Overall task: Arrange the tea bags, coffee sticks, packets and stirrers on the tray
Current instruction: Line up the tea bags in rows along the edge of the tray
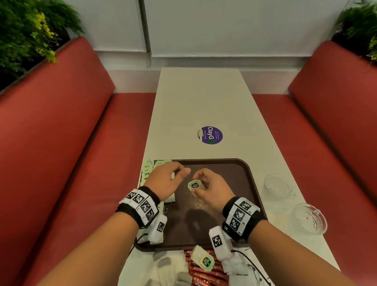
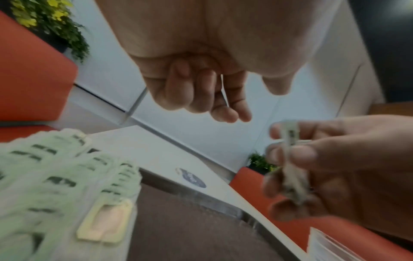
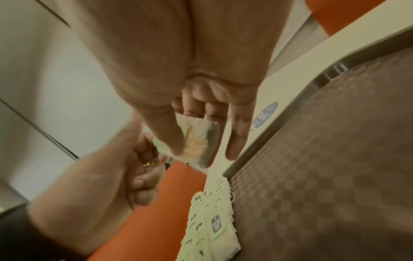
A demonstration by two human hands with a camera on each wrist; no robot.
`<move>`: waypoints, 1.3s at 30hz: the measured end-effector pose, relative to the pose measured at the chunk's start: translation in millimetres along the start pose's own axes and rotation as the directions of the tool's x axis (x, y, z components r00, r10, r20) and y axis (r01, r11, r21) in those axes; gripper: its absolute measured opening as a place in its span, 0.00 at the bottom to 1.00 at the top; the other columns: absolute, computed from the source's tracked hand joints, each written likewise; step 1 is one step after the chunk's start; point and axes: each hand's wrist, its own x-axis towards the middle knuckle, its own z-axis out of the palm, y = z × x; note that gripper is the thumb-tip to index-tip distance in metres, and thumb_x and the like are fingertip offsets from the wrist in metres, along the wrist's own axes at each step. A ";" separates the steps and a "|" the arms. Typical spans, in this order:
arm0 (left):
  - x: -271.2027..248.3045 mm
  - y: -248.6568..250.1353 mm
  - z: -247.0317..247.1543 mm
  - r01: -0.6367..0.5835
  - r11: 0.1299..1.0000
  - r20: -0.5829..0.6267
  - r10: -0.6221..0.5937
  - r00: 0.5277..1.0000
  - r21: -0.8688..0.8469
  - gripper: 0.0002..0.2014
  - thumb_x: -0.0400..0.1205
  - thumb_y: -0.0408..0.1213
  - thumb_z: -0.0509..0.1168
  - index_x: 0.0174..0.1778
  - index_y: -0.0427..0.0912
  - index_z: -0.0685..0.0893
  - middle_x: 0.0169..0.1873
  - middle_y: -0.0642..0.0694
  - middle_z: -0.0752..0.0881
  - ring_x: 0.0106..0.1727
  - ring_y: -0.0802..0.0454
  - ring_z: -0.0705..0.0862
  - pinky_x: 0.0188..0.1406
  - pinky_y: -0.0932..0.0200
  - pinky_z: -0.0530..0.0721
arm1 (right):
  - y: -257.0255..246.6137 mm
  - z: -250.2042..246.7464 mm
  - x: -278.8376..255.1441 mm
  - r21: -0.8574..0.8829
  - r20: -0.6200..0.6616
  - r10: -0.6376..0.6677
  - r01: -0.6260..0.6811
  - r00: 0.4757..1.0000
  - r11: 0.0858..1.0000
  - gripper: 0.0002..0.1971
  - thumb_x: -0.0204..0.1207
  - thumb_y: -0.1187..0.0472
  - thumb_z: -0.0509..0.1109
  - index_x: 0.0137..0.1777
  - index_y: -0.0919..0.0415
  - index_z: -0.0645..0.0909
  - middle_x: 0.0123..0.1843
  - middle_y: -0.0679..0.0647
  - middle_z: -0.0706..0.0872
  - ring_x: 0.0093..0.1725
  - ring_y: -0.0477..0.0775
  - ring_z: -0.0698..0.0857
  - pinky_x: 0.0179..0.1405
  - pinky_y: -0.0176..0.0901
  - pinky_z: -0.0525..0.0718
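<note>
The right hand [image 1: 210,186] holds one tea bag [image 1: 195,185] above the brown tray [image 1: 252,183]. Its thumb and fingers pinch the bag, and the green paper tag faces up. In the right wrist view the soft pouch [image 3: 198,139] hangs down from the fingers [image 3: 239,134], so the bag's long side points down toward the tray.

The left hand [image 1: 168,180] is just beside it, on the left. Its fingers are bent a little and they hold nothing. Its thumb tip points at the bag but does not touch it. The left wrist view is blurry, so whether a thin string runs between the two hands is hard to tell.

The row of tea bags [image 1: 149,171] lies along the left edge of the tray, from the far left corner back toward the person. The bags overlap like roof tiles, with their green tags showing. This row sits under and behind the left hand, so the held bag is to the right of the row, over the bare middle of the tray.

I think the bag needs to go left and down to join the row. The left hand is nearer to that spot and could help lay it flat.

More things wait on the near edge of the table [image 1: 203,95]: another tea bag [image 1: 205,261], red coffee sticks [image 1: 205,279] and white packets [image 1: 241,275].
</note>
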 end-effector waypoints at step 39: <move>15.7 -44.5 21.4 0.247 0.816 0.125 -0.360 0.925 0.522 0.14 0.82 0.53 0.68 0.55 0.47 0.79 0.49 0.49 0.83 0.48 0.48 0.82 0.42 0.54 0.78 | 37.5 19.1 -48.1 -0.593 0.527 0.373 0.016 0.764 0.805 0.16 0.71 0.51 0.82 0.55 0.58 0.90 0.51 0.53 0.92 0.51 0.53 0.90 0.54 0.49 0.89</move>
